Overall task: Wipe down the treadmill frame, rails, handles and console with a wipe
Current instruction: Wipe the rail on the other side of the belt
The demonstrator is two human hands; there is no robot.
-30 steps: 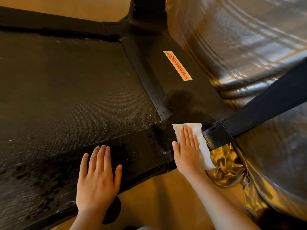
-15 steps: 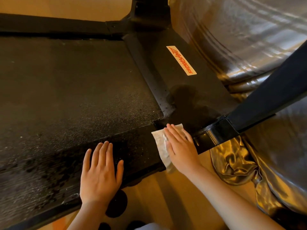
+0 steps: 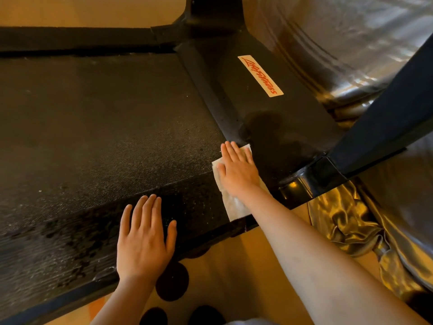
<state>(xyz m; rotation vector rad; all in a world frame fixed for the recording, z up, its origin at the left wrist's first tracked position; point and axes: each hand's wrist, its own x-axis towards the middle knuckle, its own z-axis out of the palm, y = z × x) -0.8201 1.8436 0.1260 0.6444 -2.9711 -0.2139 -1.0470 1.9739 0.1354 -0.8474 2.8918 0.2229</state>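
White wipe (image 3: 234,208) sits flat under right hand (image 3: 239,174), apparently on treadmill rail (image 3: 207,92).

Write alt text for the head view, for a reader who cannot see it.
A person's right hand presses a white wipe flat on the near corner of a black treadmill frame, beside the belt. The left hand rests flat on the treadmill's end edge; shiny fabric lies bunched at the right.

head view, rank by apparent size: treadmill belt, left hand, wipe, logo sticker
1. treadmill belt, by far.
2. left hand, though it is nearest the camera.
3. wipe and logo sticker: visible areas look close, and the right hand covers much of the wipe, so unranked.
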